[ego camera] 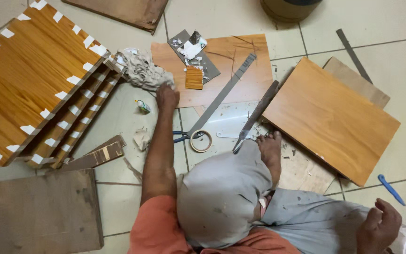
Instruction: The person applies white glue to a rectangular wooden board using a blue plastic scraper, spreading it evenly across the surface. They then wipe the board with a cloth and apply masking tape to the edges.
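- Left hand (167, 96) stretched far forward over the tiled floor (391, 51), fingers closed into the near edge of a crumpled grey cloth rag (142, 70).
- Rag lying ahead and slightly left of that hand, bunched against the corner of the taped orange wood-laminate cabinet (29, 70), long axis running left to right.
- Right hand (379, 226) well apart, drawn back beside the grey-trousered knee, fingers loosely curled, holding nothing visible.
- Small green-capped tube (142, 106) just left of the left wrist; roll of tape (201, 140) near the forearm.
- Left hand alone within reach of the rag.
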Demonstrator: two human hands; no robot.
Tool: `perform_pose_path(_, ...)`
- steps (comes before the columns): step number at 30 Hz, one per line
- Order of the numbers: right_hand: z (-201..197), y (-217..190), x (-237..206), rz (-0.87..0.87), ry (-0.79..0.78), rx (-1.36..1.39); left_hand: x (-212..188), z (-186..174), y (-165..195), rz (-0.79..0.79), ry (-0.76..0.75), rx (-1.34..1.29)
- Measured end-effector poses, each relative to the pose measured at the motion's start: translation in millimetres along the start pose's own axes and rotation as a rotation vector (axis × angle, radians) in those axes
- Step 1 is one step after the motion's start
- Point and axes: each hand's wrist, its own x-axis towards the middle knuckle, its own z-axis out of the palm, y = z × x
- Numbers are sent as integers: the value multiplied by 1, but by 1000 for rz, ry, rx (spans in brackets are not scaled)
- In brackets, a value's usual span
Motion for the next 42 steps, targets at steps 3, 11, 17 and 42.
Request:
perform_pose_path(3, 16, -14, 14, 7, -11, 63, 17, -17, 4, 143, 177, -267)
perform_pose_path(11, 42, -136, 64, -83, -4, 356, 7, -200, 112, 489, 381, -528)
perform_pose_path(17, 15, -225, 110, -348, 5, 530, -80, -336, 263, 928, -282, -683)
perform_pose_path(42, 100, -68, -2, 302, -1045, 672, -301, -45, 307, 453, -920, -509)
